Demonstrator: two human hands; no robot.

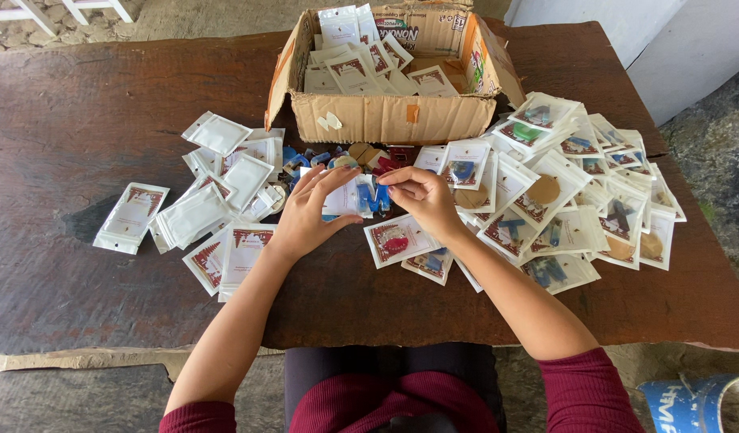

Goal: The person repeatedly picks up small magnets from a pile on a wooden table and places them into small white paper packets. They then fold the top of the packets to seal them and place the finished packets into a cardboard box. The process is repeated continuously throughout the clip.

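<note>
Holding a small clear packet point(355, 196) between both hands, you have it just above the dark wooden table point(80, 112), right in front of the cardboard box point(385, 118). Your left hand point(311, 216) curls partway around the packet's left edge, thumb underneath and fingers spread over the top; your right hand point(421, 200) pinches its right end between thumb and fingertips, where a blue piece point(375, 196) shows through the plastic. Whether that blue piece is fully inside the packet you cannot tell from this angle. Directly beyond your fingers, between the packet and the box wall, lies a loose scatter of small coloured pieces point(337, 158), blue, red and tan, close enough to crowd the space ahead of your hands. To your left sits a heap of flat white empty packets point(217, 196), with one more packet point(131, 216) lying apart, nearer the table's left side. To your right a much larger spread of filled packets point(578, 192) fans out towards the table's far edge, and a few of them, including one with a red piece point(397, 239), lie just under your right wrist. The open box holds more packets point(361, 60) stacked inside it. A blue curved object point(690, 401) shows at the lower right, off the table.
</note>
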